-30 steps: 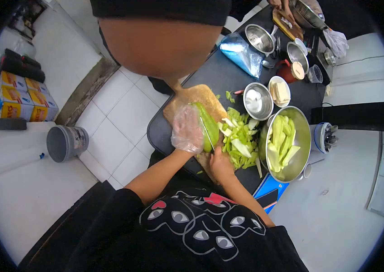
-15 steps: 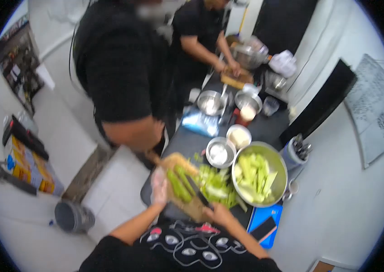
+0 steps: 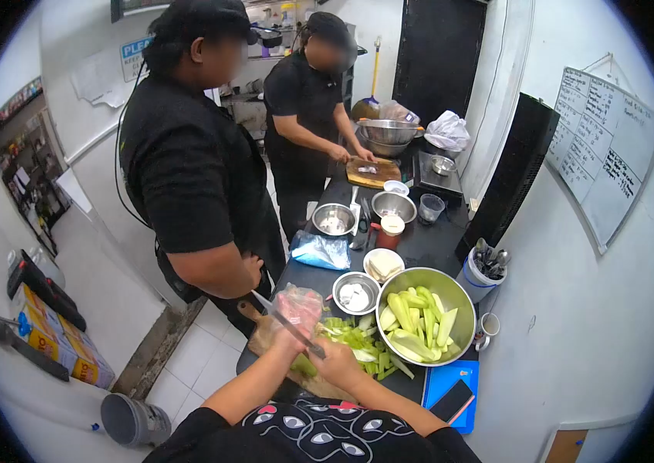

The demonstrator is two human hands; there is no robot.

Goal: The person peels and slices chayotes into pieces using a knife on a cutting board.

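My right hand (image 3: 336,366) is wrapped round the handle of a knife (image 3: 287,324), its blade slanting up and left across my left wrist. My left hand (image 3: 297,310), in a loose clear plastic glove, is over the wooden cutting board (image 3: 263,336); the plastic and blade obscure how its fingers are set. A green vegetable piece (image 3: 305,366) lies on the board, partly hidden by my forearms. Beside the board is a heap of green peelings and trimmings (image 3: 361,339). A large metal bowl (image 3: 469,307) to the right holds several long pale green vegetable pieces (image 3: 418,318).
Small metal bowls (image 3: 334,221) and a blue-and-clear plastic packet (image 3: 321,251) sit further along the dark counter. A phone (image 3: 450,403) rests on a blue item at right. One person (image 3: 188,170) stands left of the counter; another (image 3: 304,116) works at a far board (image 3: 373,174).
My left hand has moved from beside the green pieces to over the board. The knife has swung up and left across my wrist. My view has tilted upward.
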